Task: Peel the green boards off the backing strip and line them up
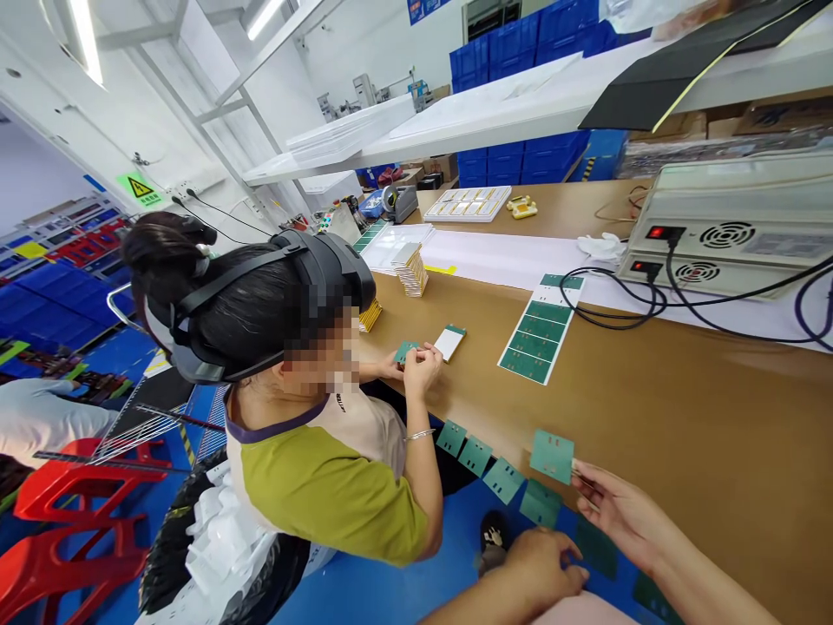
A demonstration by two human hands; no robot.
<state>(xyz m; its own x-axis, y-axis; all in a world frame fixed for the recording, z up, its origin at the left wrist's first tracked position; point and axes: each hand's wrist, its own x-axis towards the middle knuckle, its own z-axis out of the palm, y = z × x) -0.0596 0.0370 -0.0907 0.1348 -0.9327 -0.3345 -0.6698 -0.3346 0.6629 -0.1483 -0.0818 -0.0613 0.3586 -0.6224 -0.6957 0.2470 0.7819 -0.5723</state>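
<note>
My right hand (pixel 608 499), at the lower right, pinches the edge of a green square card (pixel 552 455) above the brown table. Below and left of it is my left hand (pixel 543 560), its fingers curled near the table edge; whether anything is inside them is hidden. A row of green cards (pixel 503 479) hangs along the front edge of the table, running from beside the other person's arm to beneath my hands. Farther back on the table lies a white sheet (pixel 542 334) bearing green cards.
A person in a headset (pixel 325 469) sits at the left, handling a small green card (pixel 404 351) beside a white block (pixel 450 342). Stacked pieces (pixel 409 270) stand behind. Grey power units (pixel 735 230) with black cables occupy the back right; a shelf (pixel 455 117) spans above.
</note>
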